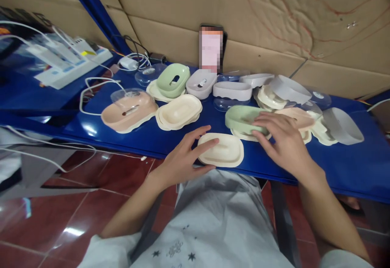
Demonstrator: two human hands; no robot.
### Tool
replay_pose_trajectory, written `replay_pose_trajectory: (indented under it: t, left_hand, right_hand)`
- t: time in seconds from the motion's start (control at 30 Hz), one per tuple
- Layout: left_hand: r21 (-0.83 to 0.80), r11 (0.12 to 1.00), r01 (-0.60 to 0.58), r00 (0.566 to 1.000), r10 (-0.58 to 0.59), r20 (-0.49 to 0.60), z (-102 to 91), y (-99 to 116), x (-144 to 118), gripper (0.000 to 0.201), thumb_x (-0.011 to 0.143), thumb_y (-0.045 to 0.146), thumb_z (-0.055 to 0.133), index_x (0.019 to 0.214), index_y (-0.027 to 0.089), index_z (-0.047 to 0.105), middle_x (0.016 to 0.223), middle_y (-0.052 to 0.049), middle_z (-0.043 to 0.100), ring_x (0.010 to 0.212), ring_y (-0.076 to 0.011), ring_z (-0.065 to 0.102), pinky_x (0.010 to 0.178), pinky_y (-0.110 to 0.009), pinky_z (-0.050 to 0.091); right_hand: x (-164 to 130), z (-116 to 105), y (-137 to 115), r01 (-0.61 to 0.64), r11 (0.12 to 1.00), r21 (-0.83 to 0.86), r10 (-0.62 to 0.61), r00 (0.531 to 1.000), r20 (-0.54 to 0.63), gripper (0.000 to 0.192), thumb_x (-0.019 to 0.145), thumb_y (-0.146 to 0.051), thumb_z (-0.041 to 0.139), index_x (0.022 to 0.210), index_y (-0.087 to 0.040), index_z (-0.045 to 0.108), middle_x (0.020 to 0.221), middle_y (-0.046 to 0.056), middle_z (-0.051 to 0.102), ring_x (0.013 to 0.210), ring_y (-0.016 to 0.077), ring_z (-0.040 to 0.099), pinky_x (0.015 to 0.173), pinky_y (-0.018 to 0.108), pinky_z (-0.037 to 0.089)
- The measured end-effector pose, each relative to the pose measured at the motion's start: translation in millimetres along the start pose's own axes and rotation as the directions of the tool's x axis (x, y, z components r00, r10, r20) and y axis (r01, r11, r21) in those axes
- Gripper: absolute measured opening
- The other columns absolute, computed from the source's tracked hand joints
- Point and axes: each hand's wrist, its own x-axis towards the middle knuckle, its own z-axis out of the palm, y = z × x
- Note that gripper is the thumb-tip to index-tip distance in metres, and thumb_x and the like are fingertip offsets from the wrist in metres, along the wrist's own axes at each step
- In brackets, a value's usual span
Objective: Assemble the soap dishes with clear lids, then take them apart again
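Observation:
A cream oval tray [230, 152], shaped like a soap dish base, lies at the table's front edge. Over its left end my left hand [190, 152] is spread, one finger lying across the tray and the thumb along its near edge. My right hand [282, 142] has its fingers and thumb on the right end of a light green soap dish [236, 117]. That dish sits over another cream base [239, 134], partly hidden. Right of this hand are a peach dish [300, 117] and a grey dish [344, 125] tipped on its side.
Several more dishes stand behind, among them a green one [170, 83], a lilac one [201, 85] and a peach one [131, 115] with a clear lid [129, 97]. A phone [211, 50] leans on the cardboard wall. Cables run from a power strip [73, 68] at left.

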Motion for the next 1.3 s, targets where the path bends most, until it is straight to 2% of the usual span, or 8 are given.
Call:
replay_pose_trajectory:
  t: [0.2, 0.37, 0.57, 0.7, 0.83, 1.03, 1.17, 1.3]
  left_hand:
    - [0.010, 0.999, -0.037, 0.999, 0.037, -0.007, -0.4, -2, 2, 0.088, 0.096, 0.037, 0.082, 0.169, 0.031, 0.034, 0.175, -0.022, 0.031, 0.161, -0.0404, 0.039, 0.125, -0.060, 0.049]
    - [-0.019, 0.997, -0.073, 0.995, 0.074, 0.071, -1.4, -3, 5, 0.059, 0.100, 0.036, 0.078, 0.154, 0.026, 0.056, 0.162, -0.017, 0.055, 0.158, -0.0350, 0.047, 0.125, -0.057, 0.050]
    - [0.012, 0.993, -0.114, 0.991, 0.113, 0.069, 1.7, -7, 4, 0.051, 0.100, 0.031, 0.078, 0.148, 0.026, 0.062, 0.159, -0.012, 0.061, 0.159, -0.0327, 0.046, 0.125, -0.057, 0.052]
    - [0.004, 0.995, -0.104, 0.992, 0.103, 0.066, 0.7, -6, 4, 0.051, 0.099, 0.030, 0.078, 0.148, 0.025, 0.063, 0.160, -0.013, 0.061, 0.159, -0.0336, 0.046, 0.124, -0.057, 0.052]
    - [-0.051, 0.995, -0.088, 0.992, 0.092, 0.089, -3.2, -3, 6, 0.056, 0.096, 0.025, 0.078, 0.150, 0.027, 0.061, 0.161, -0.013, 0.059, 0.159, -0.0349, 0.045, 0.125, -0.059, 0.051]
    - [-0.084, 0.995, -0.045, 0.995, 0.053, 0.085, -5.6, -3, 7, 0.063, 0.094, 0.026, 0.082, 0.152, 0.031, 0.058, 0.158, -0.013, 0.057, 0.149, -0.0347, 0.054, 0.121, -0.057, 0.053]
    - [-0.075, 0.996, -0.039, 0.995, 0.045, 0.085, -6.5, -1, 9, 0.053, 0.096, 0.033, 0.082, 0.145, 0.032, 0.063, 0.153, -0.014, 0.058, 0.142, -0.0331, 0.057, 0.118, -0.055, 0.053]
    - [-0.069, 0.997, -0.039, 0.996, 0.044, 0.077, -6.5, -1, 9, 0.039, 0.095, 0.034, 0.083, 0.130, 0.026, 0.068, 0.152, -0.015, 0.059, 0.143, -0.0335, 0.056, 0.117, -0.056, 0.052]
  right_hand:
    - [-40, 17, -54, 0.134, 0.977, 0.165, -0.136, 0.991, 0.002, 0.029, 0.105, -0.015, 0.066, 0.133, -0.022, 0.065, 0.129, 0.008, 0.079, 0.131, 0.0244, 0.070, 0.120, 0.048, 0.046]
    - [-55, 45, -64, 0.166, 0.983, 0.078, -0.165, 0.986, -0.024, 0.035, 0.105, -0.020, 0.068, 0.141, -0.022, 0.065, 0.128, 0.008, 0.080, 0.123, 0.0243, 0.072, 0.115, 0.047, 0.046]
    - [-57, 53, -70, 0.157, 0.985, 0.067, -0.155, 0.987, -0.041, 0.032, 0.106, -0.019, 0.066, 0.138, -0.024, 0.066, 0.127, 0.006, 0.080, 0.121, 0.0221, 0.072, 0.111, 0.045, 0.047]
    - [-62, 24, -39, 0.106, 0.988, 0.115, -0.098, 0.993, -0.069, 0.044, 0.107, -0.017, 0.057, 0.150, -0.028, 0.061, 0.140, 0.008, 0.075, 0.134, 0.0266, 0.068, 0.115, 0.050, 0.049]
    - [-78, -5, 28, -0.265, 0.945, -0.190, 0.232, 0.956, -0.182, 0.054, 0.108, -0.025, 0.053, 0.161, -0.032, 0.052, 0.160, 0.014, 0.061, 0.151, 0.0402, 0.053, 0.119, 0.070, 0.040]
    - [-88, -1, 63, -0.354, 0.904, -0.238, 0.314, 0.930, -0.191, 0.048, 0.109, -0.038, 0.055, 0.155, -0.025, 0.059, 0.159, 0.018, 0.061, 0.152, 0.0436, 0.051, 0.118, 0.072, 0.037]
    - [-52, -3, 27, -0.153, 0.972, -0.178, 0.130, 0.982, -0.135, 0.044, 0.109, -0.028, 0.055, 0.152, -0.027, 0.061, 0.152, 0.013, 0.068, 0.146, 0.0356, 0.059, 0.120, 0.058, 0.039]
    - [9, 10, -5, 0.195, 0.974, -0.119, -0.178, 0.974, 0.137, 0.044, 0.108, -0.015, 0.046, 0.146, -0.023, 0.066, 0.137, 0.009, 0.077, 0.126, 0.0262, 0.071, 0.107, 0.043, 0.048]
